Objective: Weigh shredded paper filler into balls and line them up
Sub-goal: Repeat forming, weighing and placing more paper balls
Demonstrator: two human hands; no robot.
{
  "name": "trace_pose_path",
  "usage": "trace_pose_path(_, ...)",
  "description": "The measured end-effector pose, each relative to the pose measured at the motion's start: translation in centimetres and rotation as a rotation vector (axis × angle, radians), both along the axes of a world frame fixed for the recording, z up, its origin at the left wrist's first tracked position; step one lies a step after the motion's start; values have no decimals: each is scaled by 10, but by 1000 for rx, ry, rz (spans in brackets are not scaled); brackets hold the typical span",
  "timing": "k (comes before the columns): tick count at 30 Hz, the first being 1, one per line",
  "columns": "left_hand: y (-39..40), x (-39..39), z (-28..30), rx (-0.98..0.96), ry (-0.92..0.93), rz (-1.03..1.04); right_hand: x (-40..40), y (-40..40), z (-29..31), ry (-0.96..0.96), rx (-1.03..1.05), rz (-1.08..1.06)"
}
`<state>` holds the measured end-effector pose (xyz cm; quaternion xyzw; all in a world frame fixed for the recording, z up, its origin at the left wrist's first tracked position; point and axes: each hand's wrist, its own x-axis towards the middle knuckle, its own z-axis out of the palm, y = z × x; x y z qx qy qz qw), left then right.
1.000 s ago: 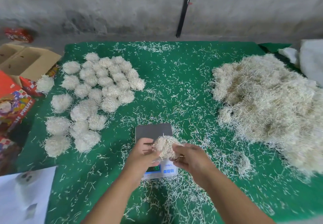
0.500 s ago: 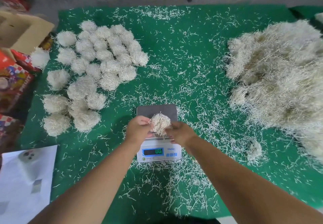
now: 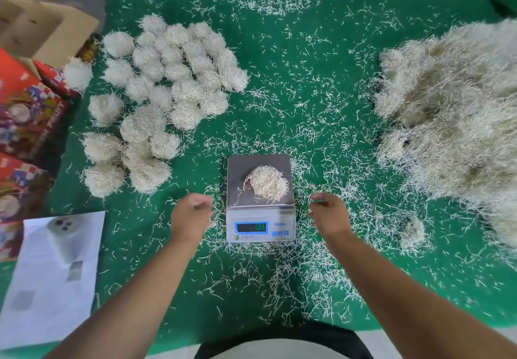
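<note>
a loose, roundish wad of shredded paper (image 3: 268, 183) sits alone on the steel platform of the scale (image 3: 260, 199), slightly right of centre. it is springy, stringy and pale cream, with stray strands hanging off it. it lies just ahead of and between both hands, about equally near each. the left hand (image 3: 191, 213) and right hand (image 3: 327, 213) flank the scale, fingers loosely curled, each grip holding nothing. the display is lit but too blurred to read. finished balls (image 3: 167, 90) cluster far left on the green counter (image 3: 307, 78); the bulk heap (image 3: 453, 112) lies right.
</note>
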<state>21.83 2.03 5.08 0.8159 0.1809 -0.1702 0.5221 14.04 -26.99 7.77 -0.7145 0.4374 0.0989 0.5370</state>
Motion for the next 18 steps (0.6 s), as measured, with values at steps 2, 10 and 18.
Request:
trace_pose_path(2,8,-7,-2,10,10,0,-8,0,0,-5,21,-9)
trace_pose_path(10,17,-24,0,-9,10,24,-23,4,0,-46,38,11)
trace_pose_path(18,8,-25,4,-28,1,38,-28,3,0,-82,49,29)
